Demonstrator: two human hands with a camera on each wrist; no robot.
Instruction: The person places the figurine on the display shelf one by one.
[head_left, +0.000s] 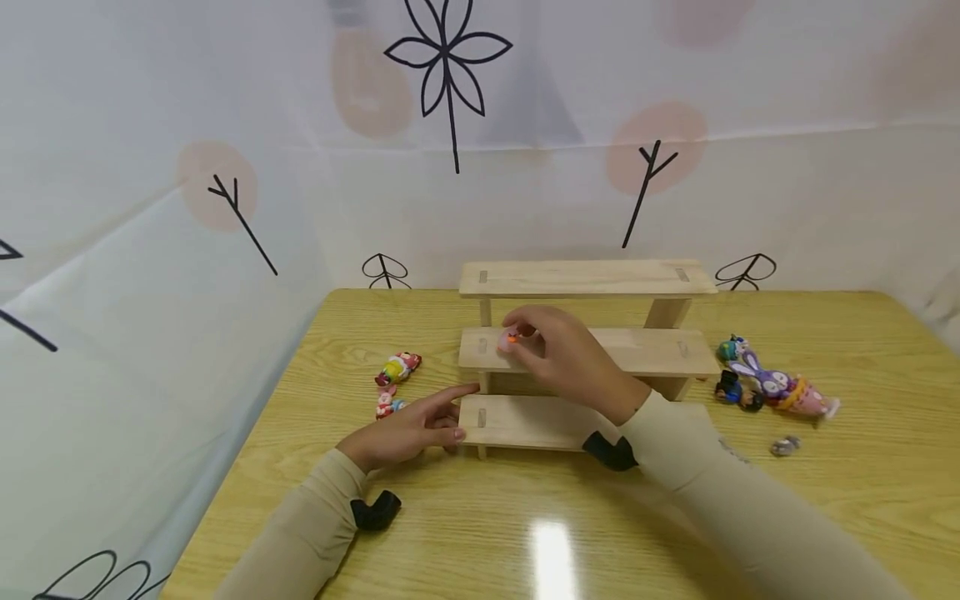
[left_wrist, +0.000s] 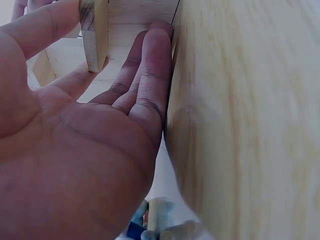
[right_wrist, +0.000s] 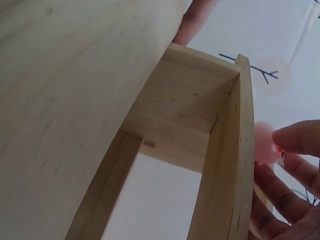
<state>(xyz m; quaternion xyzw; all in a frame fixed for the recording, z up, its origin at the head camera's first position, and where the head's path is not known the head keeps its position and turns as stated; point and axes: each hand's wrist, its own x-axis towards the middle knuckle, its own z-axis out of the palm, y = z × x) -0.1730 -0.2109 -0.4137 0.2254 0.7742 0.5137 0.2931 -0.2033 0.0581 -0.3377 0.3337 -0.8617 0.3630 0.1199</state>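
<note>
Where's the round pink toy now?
In the head view, the round pink toy is pinched in the right hand at the left end of the middle wooden shelf; I can't tell whether it rests there.

A white cloth [head_left: 555, 204] with a black-line flower [head_left: 444, 52] and twigs backs the far side of a yellowish wood table [head_left: 435, 554]. At left lies a multicolored toy [head_left: 398, 368]; at right, a purple rabbit [head_left: 772, 382] rests beside a dark-clothed doll [head_left: 738, 392], a small gray toy [head_left: 785, 446] nearer.

A pink figurine [head_left: 506, 342] seemingly touches the wooden rack's middle tier [head_left: 648, 352], toward the left.
</note>
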